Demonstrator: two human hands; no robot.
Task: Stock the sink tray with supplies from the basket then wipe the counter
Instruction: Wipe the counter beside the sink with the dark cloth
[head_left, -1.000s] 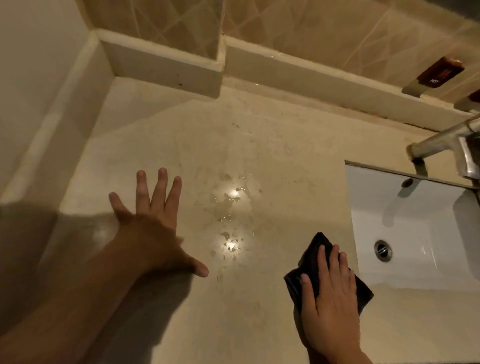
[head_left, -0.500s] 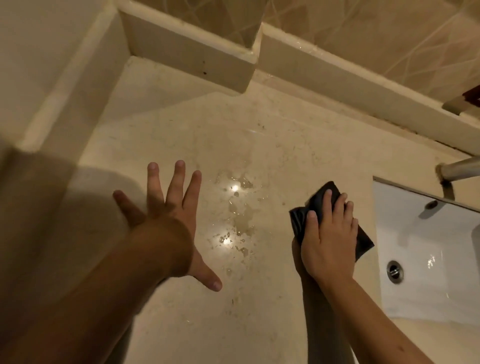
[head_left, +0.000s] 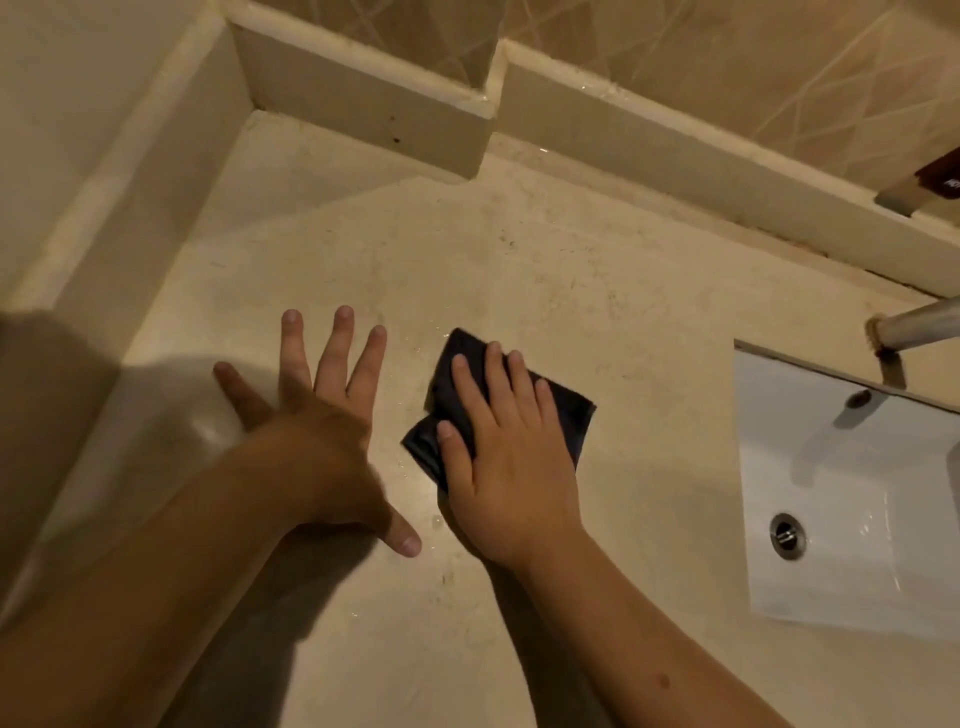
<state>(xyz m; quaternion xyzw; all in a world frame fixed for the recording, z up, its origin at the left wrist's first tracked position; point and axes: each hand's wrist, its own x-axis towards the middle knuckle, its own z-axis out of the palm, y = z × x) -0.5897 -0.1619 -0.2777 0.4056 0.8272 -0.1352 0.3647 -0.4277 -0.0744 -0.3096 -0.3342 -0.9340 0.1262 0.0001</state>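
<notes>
A beige stone counter (head_left: 597, 291) fills the view. My right hand (head_left: 506, 462) lies flat on a dark folded cloth (head_left: 571, 415) and presses it onto the counter's middle. The cloth sticks out beyond my fingertips and to the right of my hand. My left hand (head_left: 317, 415) rests palm down on the counter just left of the cloth, fingers spread, holding nothing. A few small water drops show on the surface between the two hands. No basket or tray is in view.
A white sink basin (head_left: 841, 493) with a metal drain (head_left: 787, 535) is set into the counter at the right, under a metal faucet spout (head_left: 919, 325). A raised ledge (head_left: 363, 109) and tiled wall run along the back; a wall (head_left: 78, 130) stands at the left.
My right hand has slid the cloth left and away from the sink, over the wet patch that showed earlier. My left hand has stayed flat on the counter.
</notes>
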